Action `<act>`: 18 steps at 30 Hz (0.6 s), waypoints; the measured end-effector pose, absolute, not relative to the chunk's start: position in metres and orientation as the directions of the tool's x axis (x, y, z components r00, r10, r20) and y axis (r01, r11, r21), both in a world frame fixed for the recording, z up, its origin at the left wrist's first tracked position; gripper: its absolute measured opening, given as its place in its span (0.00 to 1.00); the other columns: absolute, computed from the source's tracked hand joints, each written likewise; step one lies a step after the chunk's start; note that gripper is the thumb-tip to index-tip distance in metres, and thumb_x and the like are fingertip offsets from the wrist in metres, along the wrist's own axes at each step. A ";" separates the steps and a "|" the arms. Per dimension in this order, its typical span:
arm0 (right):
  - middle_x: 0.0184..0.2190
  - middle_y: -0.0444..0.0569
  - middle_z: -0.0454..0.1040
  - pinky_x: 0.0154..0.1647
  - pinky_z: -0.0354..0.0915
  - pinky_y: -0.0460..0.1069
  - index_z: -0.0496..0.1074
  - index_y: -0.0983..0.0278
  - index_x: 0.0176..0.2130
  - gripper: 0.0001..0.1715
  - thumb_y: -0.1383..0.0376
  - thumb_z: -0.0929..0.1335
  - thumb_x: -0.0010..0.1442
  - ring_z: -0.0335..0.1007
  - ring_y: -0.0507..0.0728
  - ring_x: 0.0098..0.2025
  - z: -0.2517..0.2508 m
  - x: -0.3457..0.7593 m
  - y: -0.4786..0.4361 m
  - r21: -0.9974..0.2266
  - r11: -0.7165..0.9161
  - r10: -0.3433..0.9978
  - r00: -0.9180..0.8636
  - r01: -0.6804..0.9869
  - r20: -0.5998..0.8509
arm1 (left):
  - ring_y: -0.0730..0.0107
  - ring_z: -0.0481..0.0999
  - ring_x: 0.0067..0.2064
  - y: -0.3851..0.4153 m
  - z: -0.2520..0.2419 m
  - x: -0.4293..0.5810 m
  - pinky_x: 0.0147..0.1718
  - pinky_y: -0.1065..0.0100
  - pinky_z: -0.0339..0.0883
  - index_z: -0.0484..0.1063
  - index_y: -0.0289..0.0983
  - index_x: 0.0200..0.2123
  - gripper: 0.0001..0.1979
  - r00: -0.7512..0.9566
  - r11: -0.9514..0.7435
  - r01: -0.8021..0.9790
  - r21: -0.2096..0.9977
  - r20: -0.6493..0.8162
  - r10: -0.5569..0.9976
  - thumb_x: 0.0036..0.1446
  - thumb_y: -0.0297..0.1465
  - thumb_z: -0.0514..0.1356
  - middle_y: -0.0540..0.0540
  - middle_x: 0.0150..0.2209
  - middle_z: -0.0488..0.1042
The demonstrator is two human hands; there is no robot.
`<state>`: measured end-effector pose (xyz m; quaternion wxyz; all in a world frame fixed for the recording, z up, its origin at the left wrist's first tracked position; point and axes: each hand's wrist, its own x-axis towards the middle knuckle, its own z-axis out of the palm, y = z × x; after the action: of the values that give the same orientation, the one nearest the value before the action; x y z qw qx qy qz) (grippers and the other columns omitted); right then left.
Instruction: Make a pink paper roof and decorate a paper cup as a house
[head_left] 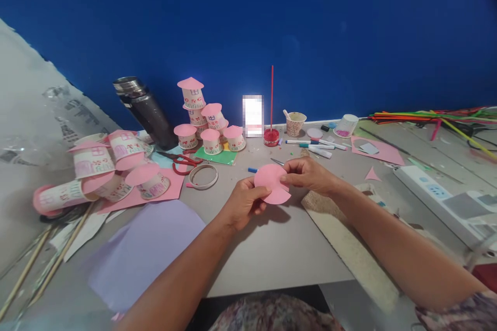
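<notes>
Above counter, L hand pinching pink paper disc at L rim, R hand gripping R rim above notch. Disc prob. weighing v. little, bending easily; notch likely tearing if pulled. Best holding lightly by rim, clear of notch.

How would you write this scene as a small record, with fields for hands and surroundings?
Left hand: holds a flat, round pink paper disc near its left edge
Right hand: pinches its right side
Disc edge: notched, lower right
Left of hands: white paper cups with pink roofs
Right of hands: long white power strip
</notes>
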<state>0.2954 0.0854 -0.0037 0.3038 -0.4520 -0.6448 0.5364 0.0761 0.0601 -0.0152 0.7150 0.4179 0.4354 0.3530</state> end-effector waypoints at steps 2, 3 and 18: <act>0.21 0.40 0.69 0.24 0.48 0.47 0.76 0.64 0.28 0.20 0.50 0.76 0.54 0.55 0.48 0.23 -0.003 0.294 0.085 -0.970 -0.009 0.910 -0.401 0.242 -0.108 | 0.82 0.63 0.19 0.060 -0.017 0.076 0.16 0.75 0.51 0.79 0.29 0.38 0.22 0.406 0.418 -0.192 0.888 -0.315 0.858 0.41 0.37 0.74 0.45 0.28 0.76; 0.20 0.40 0.68 0.23 0.49 0.46 0.75 0.64 0.28 0.20 0.50 0.76 0.53 0.56 0.48 0.22 -0.003 0.293 0.085 -0.972 -0.022 0.910 -0.398 0.234 -0.117 | 0.82 0.63 0.19 0.060 -0.018 0.076 0.16 0.75 0.51 0.79 0.29 0.38 0.23 0.414 0.421 -0.221 0.880 -0.306 0.857 0.41 0.37 0.75 0.45 0.28 0.76; 0.20 0.42 0.73 0.25 0.59 0.46 0.74 0.63 0.30 0.18 0.52 0.73 0.59 0.64 0.50 0.23 -0.009 0.291 0.084 -0.963 -0.043 0.920 -0.365 0.265 -0.141 | 0.73 0.75 0.21 0.060 -0.029 0.082 0.18 0.72 0.66 0.76 0.31 0.41 0.22 0.200 0.274 -0.210 0.938 -0.234 0.951 0.45 0.37 0.74 0.44 0.31 0.79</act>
<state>0.2914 0.0843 -0.0092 0.3017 -0.4758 -0.6225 0.5432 0.0819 0.0599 -0.0289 0.6575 0.4097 0.4527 0.4415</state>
